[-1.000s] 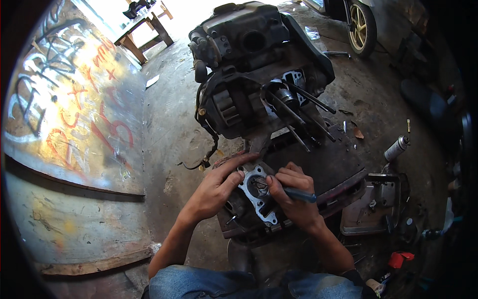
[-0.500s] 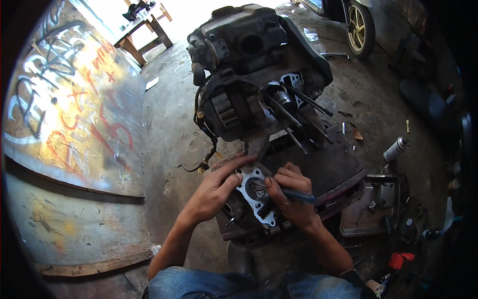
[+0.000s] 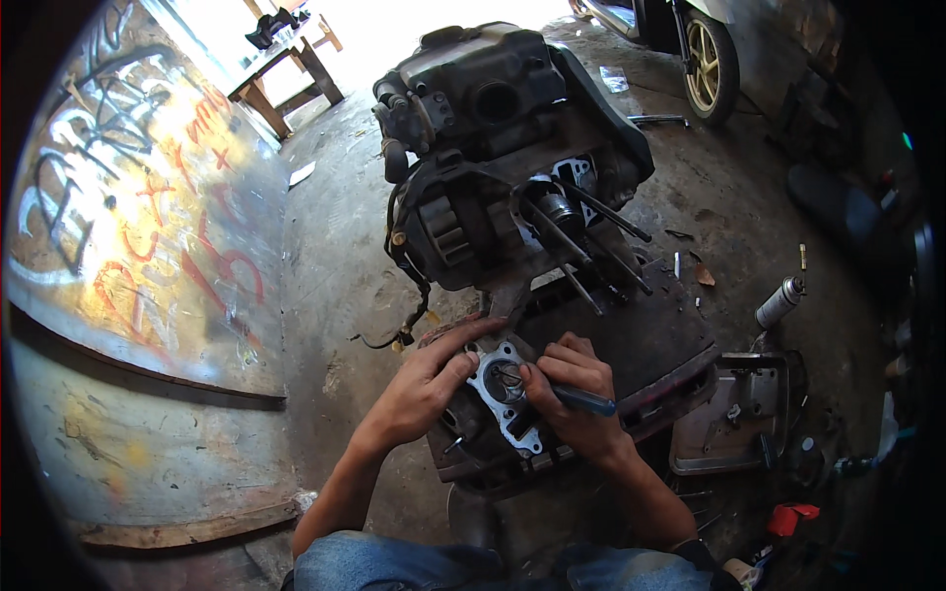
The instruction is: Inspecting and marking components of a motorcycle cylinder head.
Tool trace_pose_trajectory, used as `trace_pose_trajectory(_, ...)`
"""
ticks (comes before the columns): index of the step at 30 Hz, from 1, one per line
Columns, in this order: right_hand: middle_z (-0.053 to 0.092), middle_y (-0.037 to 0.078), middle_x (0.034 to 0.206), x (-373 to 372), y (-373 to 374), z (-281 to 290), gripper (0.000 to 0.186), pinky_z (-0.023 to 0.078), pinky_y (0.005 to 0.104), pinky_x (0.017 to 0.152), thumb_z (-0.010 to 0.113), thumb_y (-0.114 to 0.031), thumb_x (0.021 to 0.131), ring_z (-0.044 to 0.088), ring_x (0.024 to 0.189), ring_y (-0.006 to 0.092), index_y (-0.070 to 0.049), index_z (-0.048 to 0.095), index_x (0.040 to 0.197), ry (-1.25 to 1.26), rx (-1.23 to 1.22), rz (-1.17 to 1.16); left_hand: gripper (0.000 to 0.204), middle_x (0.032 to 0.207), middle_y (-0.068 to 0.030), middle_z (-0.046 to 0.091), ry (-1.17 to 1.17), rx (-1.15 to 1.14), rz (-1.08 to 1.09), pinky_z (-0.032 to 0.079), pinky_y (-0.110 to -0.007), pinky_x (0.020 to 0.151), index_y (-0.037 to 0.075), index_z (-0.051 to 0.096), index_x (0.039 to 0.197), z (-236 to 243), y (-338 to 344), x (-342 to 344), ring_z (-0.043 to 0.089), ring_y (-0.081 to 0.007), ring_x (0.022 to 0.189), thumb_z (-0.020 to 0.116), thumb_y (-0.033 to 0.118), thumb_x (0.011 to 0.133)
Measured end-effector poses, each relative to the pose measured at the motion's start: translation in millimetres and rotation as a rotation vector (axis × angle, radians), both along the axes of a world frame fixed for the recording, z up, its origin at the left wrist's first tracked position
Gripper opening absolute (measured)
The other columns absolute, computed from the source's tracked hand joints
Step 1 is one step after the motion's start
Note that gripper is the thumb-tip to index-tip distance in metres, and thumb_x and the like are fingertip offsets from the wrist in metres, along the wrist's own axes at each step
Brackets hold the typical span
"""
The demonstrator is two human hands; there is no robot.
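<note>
A cylinder head point(image 3: 518, 431) with a pale metal face lies on the dark block in front of me, its round chamber facing up. My left hand point(image 3: 419, 387) grips its left side, thumb on the rim and fingers stretched along the far edge. In my right hand point(image 3: 572, 389) is a screwdriver point(image 3: 587, 400) with a blue handle. Its thin shaft points left into the chamber; the exact tip is too small to make out. Just beyond stands the engine point(image 3: 463, 187), with a bare piston point(image 3: 558, 211) and long studs jutting toward me.
A spray can point(image 3: 779, 302) stands on the floor at the right, beyond a metal tray point(image 3: 729, 419) with small parts. A red object point(image 3: 791, 518) lies nearer. The painted board point(image 3: 148, 217) borders the left side. A motorcycle wheel point(image 3: 711, 66) is at the far right.
The view has shifted slightly. My right hand still holds the screwdriver at the chamber, its shaft only a little moved. My left hand keeps its grip on the cylinder head.
</note>
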State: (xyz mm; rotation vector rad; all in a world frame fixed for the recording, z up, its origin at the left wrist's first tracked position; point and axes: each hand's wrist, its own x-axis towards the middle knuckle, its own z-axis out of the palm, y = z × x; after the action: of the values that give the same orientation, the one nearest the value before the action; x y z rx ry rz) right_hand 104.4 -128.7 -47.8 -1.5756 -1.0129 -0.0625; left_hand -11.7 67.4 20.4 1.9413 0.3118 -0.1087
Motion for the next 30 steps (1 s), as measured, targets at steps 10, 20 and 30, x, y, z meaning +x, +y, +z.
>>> trace_pose_trajectory(10, 0.060, 0.008, 0.073, 1.0, -1.6, 2.2, 0.021, 0.045, 0.0408, 0.075, 0.079, -0.008, 0.093, 0.054, 0.074, 0.0276, -0.001, 0.067, 0.078, 0.049, -0.008, 0.003, 0.059, 0.166, -0.0173, 0.055, 0.011, 0.007, 0.004, 0.036, -0.039, 0.129, -0.002, 0.051, 0.162, 3.1, -0.3, 0.9, 0.053, -0.0287, 0.152, 0.047, 0.015, 0.106)
trace_pose_trajectory(20, 0.058, 0.008, 0.073, -1.6, 1.9, 4.3, 0.022, 0.045, 0.0400, 0.073, 0.078, -0.007, 0.095, 0.053, 0.073, 0.0267, 0.000, 0.066, 0.078, 0.070, 0.018, -0.037, 0.058, 0.166, -0.0178, 0.055, -0.003, -0.018, -0.004, 0.034, -0.040, 0.131, -0.002, 0.052, 0.162, 7.5, -2.1, 3.1, 0.048, -0.0291, 0.156, 0.048, 0.017, 0.107)
trace_pose_trajectory(30, 0.061, 0.007, 0.075, 5.3, -4.0, 2.2, 0.022, 0.044, 0.0405, 0.076, 0.079, -0.013, 0.096, 0.056, 0.076, 0.0270, -0.003, 0.069, 0.080, 0.057, -0.029, 0.068, 0.058, 0.166, -0.0176, 0.055, -0.007, -0.008, 0.002, 0.034, -0.040, 0.131, -0.002, 0.051, 0.162, 1.5, -0.4, 1.8, 0.048, -0.0291, 0.156, 0.048, 0.015, 0.107)
